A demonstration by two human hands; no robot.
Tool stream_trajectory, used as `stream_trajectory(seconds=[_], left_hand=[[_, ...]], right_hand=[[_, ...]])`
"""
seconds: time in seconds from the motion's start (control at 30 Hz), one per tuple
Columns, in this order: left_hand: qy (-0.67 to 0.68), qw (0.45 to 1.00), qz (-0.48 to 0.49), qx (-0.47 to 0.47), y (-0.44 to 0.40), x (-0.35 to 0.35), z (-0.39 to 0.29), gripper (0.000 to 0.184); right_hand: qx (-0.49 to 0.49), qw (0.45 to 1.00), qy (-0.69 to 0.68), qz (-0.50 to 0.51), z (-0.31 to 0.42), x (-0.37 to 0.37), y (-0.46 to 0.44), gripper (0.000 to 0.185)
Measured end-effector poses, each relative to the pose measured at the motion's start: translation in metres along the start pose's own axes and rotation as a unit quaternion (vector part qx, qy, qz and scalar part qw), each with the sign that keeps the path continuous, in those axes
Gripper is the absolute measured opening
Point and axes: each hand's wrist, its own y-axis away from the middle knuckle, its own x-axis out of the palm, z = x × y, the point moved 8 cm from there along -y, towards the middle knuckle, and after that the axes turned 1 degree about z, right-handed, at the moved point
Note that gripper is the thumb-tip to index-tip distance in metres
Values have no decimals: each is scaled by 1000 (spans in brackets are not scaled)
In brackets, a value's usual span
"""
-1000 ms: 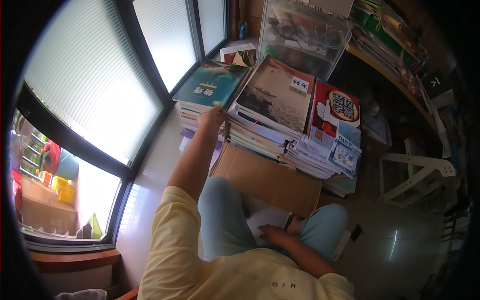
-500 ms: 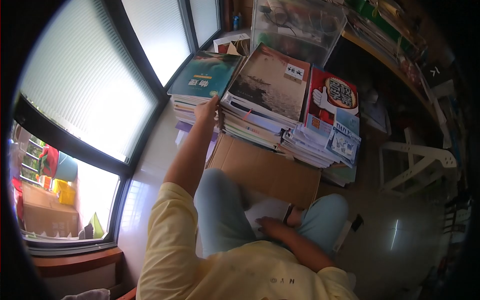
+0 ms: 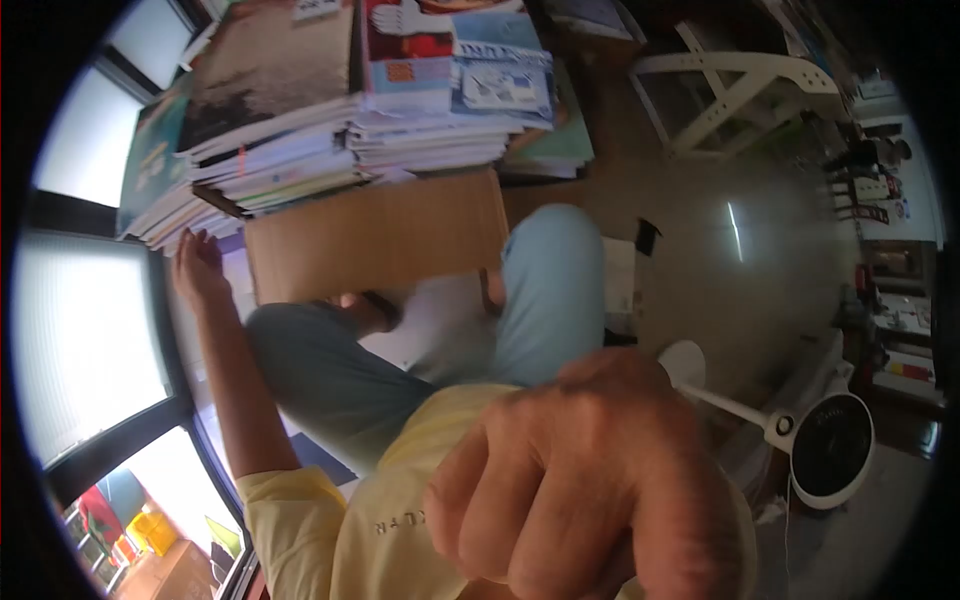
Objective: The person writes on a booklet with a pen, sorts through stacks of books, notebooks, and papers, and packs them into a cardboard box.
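In the head view my left hand (image 3: 203, 272) is at the lower front edge of the left book stack, fingers partly bent and slightly apart. It holds nothing visible; whether its fingertips touch the books I cannot tell. A teal-covered book (image 3: 152, 150) tops that stack. My right hand (image 3: 570, 470) is raised very close to the camera, its fingers curled into a fist. Its palm side is hidden, and no object shows in it. To the right of the teal book, a brown-covered book (image 3: 270, 70) lies on a second stack. A blue and white booklet (image 3: 500, 85) tops the third stack.
A cardboard flap (image 3: 380, 235) stands between my knees and the stacks. Windows (image 3: 90, 320) run along the left. A white folding frame (image 3: 740, 75) stands at the upper right, and a white round-headed fan (image 3: 832, 450) at the lower right.
My right hand has risen from near my foot to just before the camera, and closed. My left hand has dropped from the teal book's corner to the stack's lower edge. The view has tilted down and right.
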Motion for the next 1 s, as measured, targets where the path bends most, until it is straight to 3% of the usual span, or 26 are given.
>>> stream_trajectory(seconds=[0.17,0.47,0.67,1.0], left_hand=[[-184,981,39,36,6,23,4,30],[-177,976,128,-10,0,41,23,28],[-166,980,105,-22,1,46,27,20],[-182,978,100,-34,-6,47,33,24]], right_hand=[[0,999,12,-38,22,-38,17,13],[-40,998,-6,-54,27,-43,34,15],[-69,996,-23,-59,44,-36,52,17],[-114,992,-46,-15,36,-45,41,19]])
